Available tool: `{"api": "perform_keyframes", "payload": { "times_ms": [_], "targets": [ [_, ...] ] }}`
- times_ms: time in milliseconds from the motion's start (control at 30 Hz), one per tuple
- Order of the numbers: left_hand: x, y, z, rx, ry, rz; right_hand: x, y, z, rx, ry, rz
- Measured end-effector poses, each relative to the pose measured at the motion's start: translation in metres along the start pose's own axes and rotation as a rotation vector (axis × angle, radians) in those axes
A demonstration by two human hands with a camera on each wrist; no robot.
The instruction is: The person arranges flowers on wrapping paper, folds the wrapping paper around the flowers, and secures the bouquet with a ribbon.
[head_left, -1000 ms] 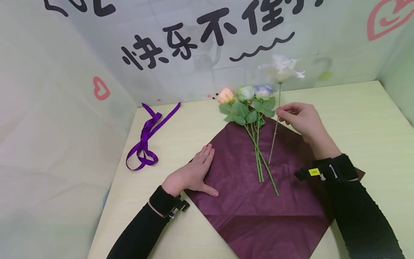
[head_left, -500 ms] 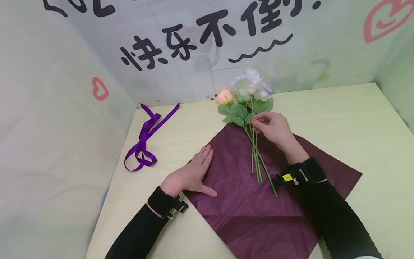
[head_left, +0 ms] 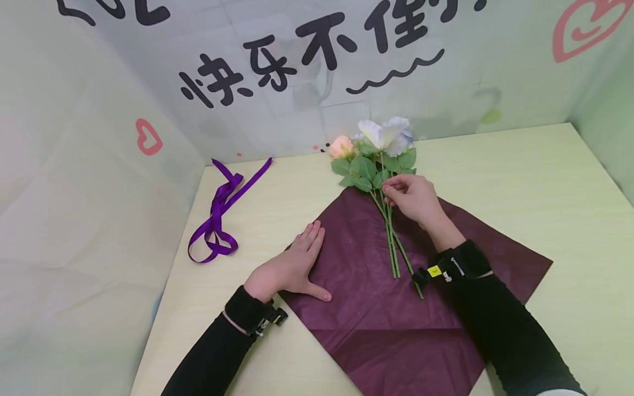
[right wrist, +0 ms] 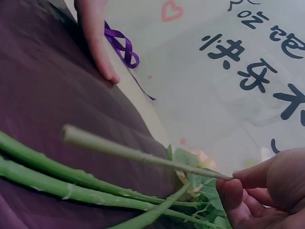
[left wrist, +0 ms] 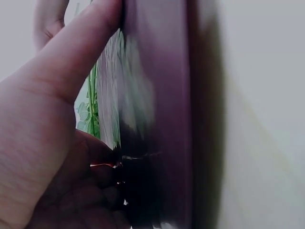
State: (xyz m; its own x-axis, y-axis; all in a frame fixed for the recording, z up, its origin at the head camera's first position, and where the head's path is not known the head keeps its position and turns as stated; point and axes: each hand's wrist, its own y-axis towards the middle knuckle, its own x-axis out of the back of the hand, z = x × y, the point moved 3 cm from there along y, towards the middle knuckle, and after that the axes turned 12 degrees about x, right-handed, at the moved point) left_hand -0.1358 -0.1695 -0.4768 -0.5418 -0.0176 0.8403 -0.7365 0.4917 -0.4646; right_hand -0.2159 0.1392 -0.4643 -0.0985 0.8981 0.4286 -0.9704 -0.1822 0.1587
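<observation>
My right hand (head_left: 413,201) pinches the thin pale stem (right wrist: 119,148) of a white flower (head_left: 378,136) between thumb and fingertips. That bloom overlaps the other flower heads, hiding most of the pale green and bluish ones. A peach rose (head_left: 340,147) shows at their left, above green leaves (head_left: 363,166). Their crossed green stems (head_left: 393,247) lie on a dark purple sheet of wrapping paper (head_left: 376,352). In the right wrist view, the held stem's cut end stands above the green stems. My left hand (head_left: 294,267) rests spread on the paper's left edge.
A loose purple ribbon (head_left: 218,214) lies looped at the left of the pale wooden table (head_left: 559,181). Behind the table stands a printed backdrop (head_left: 277,110) with dark characters, and a pale side wall (head_left: 84,220) rises at the left.
My right hand has moved left and slightly nearer with the white flower, bringing its bloom down over the other heads. The left hand keeps its place on the paper.
</observation>
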Motion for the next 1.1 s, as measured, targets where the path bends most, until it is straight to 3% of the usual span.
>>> {"api": "perform_keyframes", "payload": {
  "times_ms": [200, 300, 700, 1100],
  "targets": [
    [-0.001, 0.0, 0.0, 0.0, -0.009, -0.008, -0.007, 0.002, -0.006, 0.038, -0.167, -0.006],
    [-0.001, 0.0, 0.0, 0.001, -0.018, -0.005, -0.009, 0.002, -0.006, 0.042, -0.201, 0.001],
    [0.001, 0.0, -0.001, 0.007, -0.022, 0.01, -0.008, 0.002, -0.008, 0.046, -0.232, 0.005],
    [-0.001, 0.0, 0.0, 0.01, -0.025, 0.01, -0.001, 0.016, 0.006, 0.079, -0.191, -0.06]
  ]
}}
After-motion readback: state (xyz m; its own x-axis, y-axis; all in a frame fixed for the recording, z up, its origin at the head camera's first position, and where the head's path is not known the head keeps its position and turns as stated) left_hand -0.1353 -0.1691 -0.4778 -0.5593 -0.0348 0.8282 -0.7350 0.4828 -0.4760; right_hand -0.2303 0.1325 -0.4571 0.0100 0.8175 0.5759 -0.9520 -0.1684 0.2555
